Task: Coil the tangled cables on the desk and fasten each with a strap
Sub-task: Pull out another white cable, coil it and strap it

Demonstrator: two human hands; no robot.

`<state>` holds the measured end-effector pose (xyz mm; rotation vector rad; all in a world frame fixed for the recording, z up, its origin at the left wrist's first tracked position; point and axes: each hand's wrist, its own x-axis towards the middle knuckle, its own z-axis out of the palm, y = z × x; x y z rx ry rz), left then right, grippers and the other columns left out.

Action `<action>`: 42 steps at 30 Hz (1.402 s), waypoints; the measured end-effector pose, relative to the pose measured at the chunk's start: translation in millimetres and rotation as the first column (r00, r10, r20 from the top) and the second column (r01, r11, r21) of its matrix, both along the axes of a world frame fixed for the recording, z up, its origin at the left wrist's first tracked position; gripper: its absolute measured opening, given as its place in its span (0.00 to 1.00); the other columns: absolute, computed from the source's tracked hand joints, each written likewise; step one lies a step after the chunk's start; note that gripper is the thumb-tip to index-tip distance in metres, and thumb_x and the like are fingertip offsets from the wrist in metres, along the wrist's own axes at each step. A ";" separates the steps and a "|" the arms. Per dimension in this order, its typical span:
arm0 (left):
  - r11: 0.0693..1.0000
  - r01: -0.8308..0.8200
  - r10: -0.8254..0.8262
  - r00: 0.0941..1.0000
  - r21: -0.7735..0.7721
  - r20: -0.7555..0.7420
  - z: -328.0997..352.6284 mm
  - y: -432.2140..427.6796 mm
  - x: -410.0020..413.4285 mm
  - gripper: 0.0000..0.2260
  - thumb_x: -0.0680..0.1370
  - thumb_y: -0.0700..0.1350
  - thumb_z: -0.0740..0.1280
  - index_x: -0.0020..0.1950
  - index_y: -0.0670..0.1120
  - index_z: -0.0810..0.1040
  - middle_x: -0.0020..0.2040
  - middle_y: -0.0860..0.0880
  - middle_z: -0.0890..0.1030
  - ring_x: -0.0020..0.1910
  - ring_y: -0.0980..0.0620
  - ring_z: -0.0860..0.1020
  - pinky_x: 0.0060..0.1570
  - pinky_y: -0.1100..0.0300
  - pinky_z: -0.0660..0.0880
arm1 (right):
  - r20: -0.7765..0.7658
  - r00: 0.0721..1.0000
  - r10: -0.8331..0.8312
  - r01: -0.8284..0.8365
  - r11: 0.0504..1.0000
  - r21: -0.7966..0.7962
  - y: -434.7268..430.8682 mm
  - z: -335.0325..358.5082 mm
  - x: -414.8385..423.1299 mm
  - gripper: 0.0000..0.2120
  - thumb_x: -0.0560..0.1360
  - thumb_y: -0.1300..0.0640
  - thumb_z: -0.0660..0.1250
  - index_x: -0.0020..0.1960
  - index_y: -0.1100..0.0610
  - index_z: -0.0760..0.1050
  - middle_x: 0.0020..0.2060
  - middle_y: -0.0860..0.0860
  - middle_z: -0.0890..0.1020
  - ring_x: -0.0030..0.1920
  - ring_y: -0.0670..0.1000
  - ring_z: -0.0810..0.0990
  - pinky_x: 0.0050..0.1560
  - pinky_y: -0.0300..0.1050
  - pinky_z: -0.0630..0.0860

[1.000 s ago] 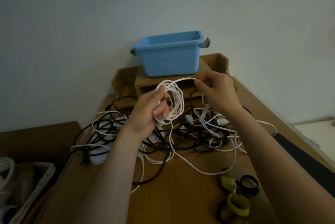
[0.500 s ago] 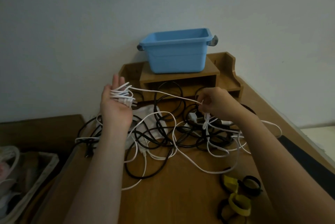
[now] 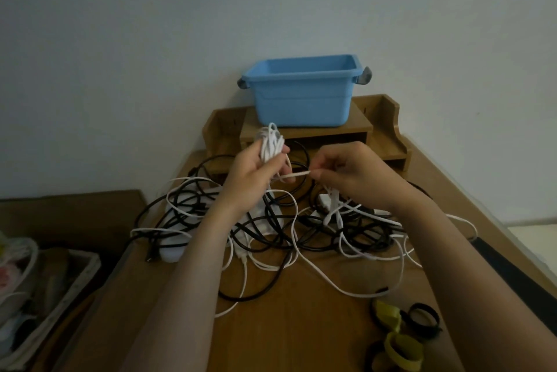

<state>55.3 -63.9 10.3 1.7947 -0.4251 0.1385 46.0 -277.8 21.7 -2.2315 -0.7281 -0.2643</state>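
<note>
Swung back in from 10 o'clock, the left hand (image 3: 251, 174) grips a white cable coil (image 3: 271, 144) while the right hand (image 3: 346, 174) pinches its loose run just beside it. Yellow and black straps (image 3: 402, 338) lie at 5 o'clock on the surface (image 3: 301, 329), tangled cables (image 3: 319, 246) sprawl at centre, a blue bin (image 3: 301, 97) tops a wooden shelf (image 3: 304, 132) at 12 o'clock

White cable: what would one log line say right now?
step: coiling; left hand holds white coil; right hand pinches its loose strand; straps lie on desk
</note>
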 end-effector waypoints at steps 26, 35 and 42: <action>0.375 -0.143 -0.315 0.909 -0.916 -0.271 7.0 28.7 15.4 0.15 0.83 0.50 0.64 0.37 0.49 0.71 0.21 0.55 0.65 0.21 0.60 0.66 0.37 0.64 0.79 | -0.112 0.992 -0.066 0.062 0.997 -0.039 -10.2 -23.8 15.8 0.23 0.78 0.51 0.71 0.72 0.46 0.71 0.44 0.43 0.82 0.43 0.39 0.81 0.46 0.40 0.79; 0.634 -0.059 -0.281 0.912 -0.771 -0.300 16.2 17.9 5.2 0.15 0.84 0.50 0.61 0.38 0.48 0.71 0.22 0.54 0.64 0.22 0.59 0.64 0.36 0.65 0.73 | -0.037 0.956 -0.291 0.286 0.899 0.331 -5.5 -14.8 12.7 0.10 0.75 0.59 0.71 0.55 0.51 0.79 0.49 0.48 0.80 0.50 0.45 0.79 0.51 0.44 0.78; 0.462 -0.068 -0.360 0.897 -0.884 -0.257 22.0 13.2 -0.5 0.13 0.82 0.51 0.64 0.40 0.48 0.77 0.22 0.54 0.65 0.22 0.60 0.66 0.36 0.63 0.78 | -0.306 0.950 -0.053 0.010 0.990 -0.141 26.2 -17.7 0.4 0.14 0.76 0.48 0.73 0.59 0.50 0.77 0.51 0.45 0.82 0.51 0.44 0.82 0.55 0.43 0.81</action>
